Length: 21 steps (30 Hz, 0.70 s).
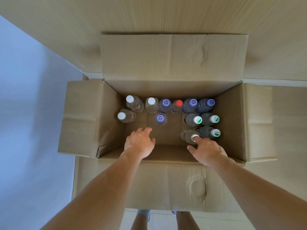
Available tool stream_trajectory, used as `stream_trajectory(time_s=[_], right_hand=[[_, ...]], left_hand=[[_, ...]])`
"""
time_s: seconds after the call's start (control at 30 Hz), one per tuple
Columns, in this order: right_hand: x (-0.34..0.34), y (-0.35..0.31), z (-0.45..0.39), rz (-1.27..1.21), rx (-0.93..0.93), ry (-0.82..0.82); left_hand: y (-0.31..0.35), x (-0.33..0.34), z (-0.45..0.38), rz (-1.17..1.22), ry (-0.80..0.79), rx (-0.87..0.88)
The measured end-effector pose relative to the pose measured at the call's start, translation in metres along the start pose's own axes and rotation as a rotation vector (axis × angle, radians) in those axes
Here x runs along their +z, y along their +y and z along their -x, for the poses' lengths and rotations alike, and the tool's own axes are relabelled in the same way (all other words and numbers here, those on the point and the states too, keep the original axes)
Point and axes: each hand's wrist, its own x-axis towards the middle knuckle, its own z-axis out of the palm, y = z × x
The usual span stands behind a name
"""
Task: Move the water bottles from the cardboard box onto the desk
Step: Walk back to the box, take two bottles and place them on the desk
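Left hand [140, 142] loosely spread, empty, purple-capped bottle [160, 119] just beyond; right hand [206, 151] fingertip on white cap [194, 136], not gripping; best wrap each neck, lift straight.

This is looking like a plain room in a home or small office. A pale wood-grain bench [166, 14] is stretching across at twelve o'clock, a bare bluish wall [25, 97] is running along nine o'clock, and light floor tiles [159, 219] are showing at six o'clock beneath an opened cardboard box [174, 50].
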Motion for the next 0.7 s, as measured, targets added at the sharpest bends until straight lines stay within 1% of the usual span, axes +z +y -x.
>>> stream_trajectory(time_s=[0.33,0.53,0.63,0.7], right_hand=[[0.004,0.007,-0.017,-0.044,0.064,0.004],[0.004,0.012,-0.024,-0.068,0.075,-0.002],[0.003,0.011,-0.028,-0.083,0.061,-0.012],[0.003,0.009,-0.031,-0.098,0.050,-0.010]], left_hand=[[0.012,0.014,-0.013,0.003,-0.026,0.020],[0.006,0.018,-0.017,-0.002,-0.040,-0.002],[-0.002,0.014,-0.021,0.014,-0.001,-0.049],[-0.010,0.009,-0.025,0.053,0.062,-0.109]])
